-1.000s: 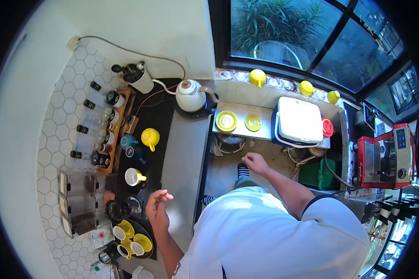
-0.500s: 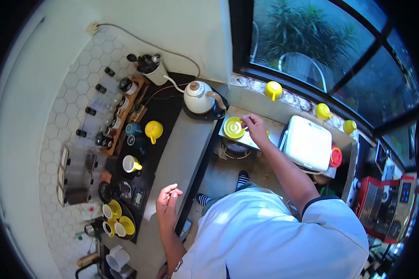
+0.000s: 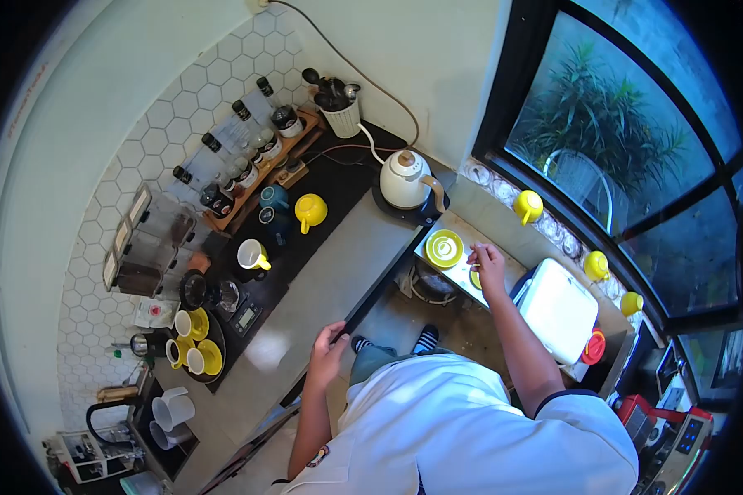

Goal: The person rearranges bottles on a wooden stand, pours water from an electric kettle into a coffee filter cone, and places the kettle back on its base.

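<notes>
My right hand (image 3: pixel 489 271) reaches over the low white-topped ledge, its fingers pinched together just above a small yellow dish (image 3: pixel 475 279). The fingers partly cover that dish, and whether they grip anything is unclear. Left of the hand lies a round yellow saucer (image 3: pixel 444 248) with pale rings, apart from my fingers. My left hand (image 3: pixel 328 355) hovers by the counter's front edge with loosely bent, parted fingers and nothing in them.
A white gooseneck kettle (image 3: pixel 406 180) stands on the counter corner. A yellow cup (image 3: pixel 309 213) and a white-and-yellow cup (image 3: pixel 253 254) sit along the dark counter. Beside my right arm is a white-lidded box (image 3: pixel 557 313). Several yellow cups line the windowsill.
My right hand has moved from the saucer's edge to the dish beside it. My left hand has opened somewhat near the counter edge. The camera view has turned and shifted.
</notes>
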The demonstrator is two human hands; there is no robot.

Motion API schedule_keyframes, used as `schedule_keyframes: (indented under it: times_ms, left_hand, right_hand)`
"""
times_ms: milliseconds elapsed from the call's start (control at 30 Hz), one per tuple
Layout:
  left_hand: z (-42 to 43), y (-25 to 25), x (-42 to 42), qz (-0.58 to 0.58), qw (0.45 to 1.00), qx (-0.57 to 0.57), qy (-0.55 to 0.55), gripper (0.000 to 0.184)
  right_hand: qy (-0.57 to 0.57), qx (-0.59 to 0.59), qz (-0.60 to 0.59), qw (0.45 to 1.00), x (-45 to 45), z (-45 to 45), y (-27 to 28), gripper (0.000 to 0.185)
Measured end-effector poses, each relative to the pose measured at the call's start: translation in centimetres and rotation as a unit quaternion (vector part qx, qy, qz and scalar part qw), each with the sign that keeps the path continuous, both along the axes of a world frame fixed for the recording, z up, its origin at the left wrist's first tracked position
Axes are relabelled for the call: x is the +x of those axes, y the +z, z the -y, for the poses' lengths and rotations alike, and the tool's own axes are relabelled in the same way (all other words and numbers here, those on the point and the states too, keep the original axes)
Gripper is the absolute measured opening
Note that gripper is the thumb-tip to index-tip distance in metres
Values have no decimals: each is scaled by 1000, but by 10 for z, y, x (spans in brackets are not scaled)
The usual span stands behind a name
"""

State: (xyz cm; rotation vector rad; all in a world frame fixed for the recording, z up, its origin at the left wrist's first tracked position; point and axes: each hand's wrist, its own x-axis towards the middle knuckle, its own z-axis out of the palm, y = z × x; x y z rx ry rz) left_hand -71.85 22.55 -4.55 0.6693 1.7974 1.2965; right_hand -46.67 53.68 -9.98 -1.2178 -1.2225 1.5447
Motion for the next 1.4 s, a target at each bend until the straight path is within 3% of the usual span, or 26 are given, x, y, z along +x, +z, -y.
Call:
schedule_keyframes:
  times_ms: [33,100,167,400,533,600,800,1000,1133,1233,1300,1400]
  left_hand:
    - [5,-18,-5,2,1000,5,6,32]
    - [21,-56,-18,-237,968,-72,37,38]
    - [38,-86,-30,-242,966,-67,60,39]
    - [43,-96,-54,-287,953,-50,76,39]
    - [11,-86,-71,-247,968,-6,49,38]
    - [-8,-82,-76,-247,967,57,-22,36]
    - [-72,-51,-83,-291,951,47,-91,35]
    - [-106,-47,-84,-231,972,38,-31,33]
    - [-111,-54,-75,-173,984,29,31,33]
    - [-118,-45,-70,-133,991,-11,33,33]
    - [-123,-44,-67,-70,996,20,51,35]
    - [-127,-44,-64,-66,994,23,80,36]
  right_hand:
    - [-2,-8,-5,1000,-1,2,2,26]
    - [8,-5,-10,1000,-3,7,8,26]
    - [1,-31,-30,999,-6,11,16,28]
    - [-40,-11,-19,999,-20,11,31,31]
    - [-51,26,0,998,-38,-1,41,33]
    - [-57,35,11,998,-48,-7,42,35]
    - [-25,65,61,996,-79,-40,42,37]
    - [12,71,129,989,-109,-107,30,37]
    - [120,73,112,984,-123,-144,4,41]
    - [228,-22,101,968,-131,-151,1,51]
    - [192,-58,12,980,-139,-146,2,54]
    - [166,-100,-15,981,-145,-146,6,50]
